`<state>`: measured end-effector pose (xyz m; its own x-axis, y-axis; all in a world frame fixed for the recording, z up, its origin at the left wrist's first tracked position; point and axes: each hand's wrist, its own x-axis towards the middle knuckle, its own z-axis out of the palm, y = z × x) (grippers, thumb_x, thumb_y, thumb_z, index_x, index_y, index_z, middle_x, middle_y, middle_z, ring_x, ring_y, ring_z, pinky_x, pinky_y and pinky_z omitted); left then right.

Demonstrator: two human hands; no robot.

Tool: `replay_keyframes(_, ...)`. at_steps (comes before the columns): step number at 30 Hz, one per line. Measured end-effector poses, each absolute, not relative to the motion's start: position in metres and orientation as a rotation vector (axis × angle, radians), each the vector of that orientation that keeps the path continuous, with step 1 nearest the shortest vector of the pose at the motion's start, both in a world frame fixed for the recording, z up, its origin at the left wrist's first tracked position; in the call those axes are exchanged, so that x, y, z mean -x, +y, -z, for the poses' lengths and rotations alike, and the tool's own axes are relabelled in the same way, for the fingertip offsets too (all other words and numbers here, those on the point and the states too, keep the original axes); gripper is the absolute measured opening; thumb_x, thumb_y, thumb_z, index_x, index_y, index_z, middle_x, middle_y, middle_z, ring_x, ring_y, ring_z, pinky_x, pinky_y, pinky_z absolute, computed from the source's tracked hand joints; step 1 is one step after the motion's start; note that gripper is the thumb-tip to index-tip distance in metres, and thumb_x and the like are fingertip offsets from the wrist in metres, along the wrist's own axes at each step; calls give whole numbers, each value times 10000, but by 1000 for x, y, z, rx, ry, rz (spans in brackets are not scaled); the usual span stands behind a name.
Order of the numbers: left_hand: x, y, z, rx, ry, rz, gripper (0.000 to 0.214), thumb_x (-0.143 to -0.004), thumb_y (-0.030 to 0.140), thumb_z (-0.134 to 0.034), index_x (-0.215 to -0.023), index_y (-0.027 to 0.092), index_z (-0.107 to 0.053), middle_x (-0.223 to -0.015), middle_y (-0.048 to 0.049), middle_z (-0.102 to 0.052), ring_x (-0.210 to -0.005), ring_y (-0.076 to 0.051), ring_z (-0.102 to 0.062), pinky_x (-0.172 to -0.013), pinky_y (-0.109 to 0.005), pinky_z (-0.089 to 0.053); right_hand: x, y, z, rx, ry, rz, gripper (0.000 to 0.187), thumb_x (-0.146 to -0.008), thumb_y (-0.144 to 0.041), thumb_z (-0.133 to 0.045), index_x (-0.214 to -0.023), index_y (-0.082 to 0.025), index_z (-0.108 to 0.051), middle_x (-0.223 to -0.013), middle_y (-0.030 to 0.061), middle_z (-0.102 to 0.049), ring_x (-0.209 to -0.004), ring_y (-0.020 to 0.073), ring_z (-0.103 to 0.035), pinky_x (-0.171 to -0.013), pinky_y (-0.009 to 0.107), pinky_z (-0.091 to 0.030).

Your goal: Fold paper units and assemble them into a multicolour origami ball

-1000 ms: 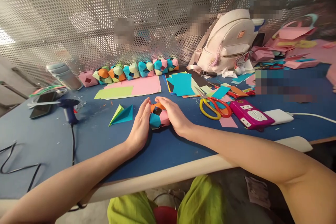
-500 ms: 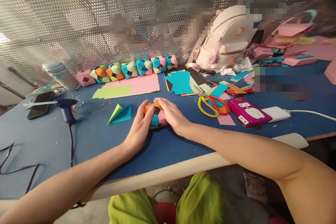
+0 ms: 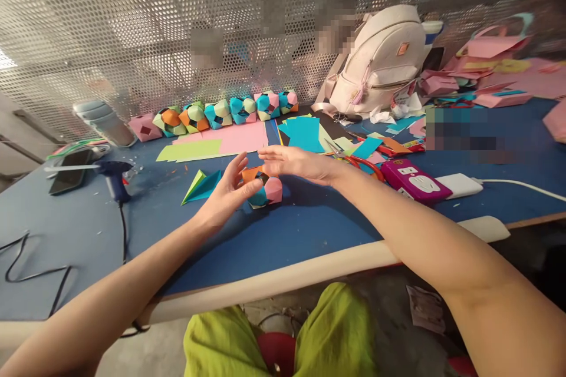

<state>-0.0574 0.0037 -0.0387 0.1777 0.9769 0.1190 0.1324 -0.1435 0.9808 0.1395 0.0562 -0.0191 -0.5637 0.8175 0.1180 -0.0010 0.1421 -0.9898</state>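
One paper ball (image 3: 271, 191) sits on the table (image 3: 283, 241) between the left hand (image 3: 227, 189), fingers spread and thumb across its front, and the right hand (image 3: 300, 164), fingers straight at its far side. Whether either touches, I can't tell from here. Seven more balls (image 3: 217, 114) (one all pink) line the mesh (image 3: 154, 29).

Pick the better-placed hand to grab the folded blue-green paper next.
Probably the left hand: the folded paper lies just to its left. The right hand is farther away, with the left in between.
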Motion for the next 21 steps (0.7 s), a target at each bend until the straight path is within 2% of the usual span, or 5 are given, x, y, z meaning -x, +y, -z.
replay_keyframes(5,71,11,38,-1837,1025,-870,1150,-524,242,-852,-1491,298,-231,-1508,-100,-360,-1375,-320,-353,-1092,-404,-361,-153,61,18,847,-2083,-1438,1021,-359,-140,-876,-1317,-242,-537,-1358,76,-556,-1269,316,-496,-1060,472,-388)
replay_keyframes(9,73,13,39,-1938,1076,-856,1109,-575,205,-808,-1500,282,-200,-1535,-108,-306,-1375,-301,-355,-1114,-405,-320,-147,59,23,757,-2042,-1439,933,-431,-134,-849,-1309,-227,-549,-1234,60,-644,-1122,264,-612,-1014,415,-446)
replay_keyframes(13,73,15,35,-1792,1055,-915,1122,-593,230,-804,-1497,350,-151,-1560,-120,-231,-1228,-299,-528,-975,-411,-476,-147,60,21,775,-1956,-1455,833,-452,-165,-865,-1240,-233,-607,-1244,62,-635,-1134,269,-596,-1014,420,-446)
replay_keyframes(17,74,17,29,-1625,1076,-1031,935,-670,332,-774,-1466,324,-283,-1425,-110,-454,-1073,-270,-616,-907,-411,-511,-149,58,17,827,-1882,-1551,745,-638,-319,-812,-1320,-214,-530,-1171,87,-660,-993,258,-660,-887,446,-530)
replay_keyframes(21,75,18,24,-1481,866,-1010,540,-807,391,-620,-1315,241,-519,-1262,-93,-596,-1058,-269,-608,-850,-369,-518,-148,57,15,811,-1817,-1743,602,-796,-411,-687,-1320,-192,-489,-991,74,-698,-775,184,-691,-709,351,-590)
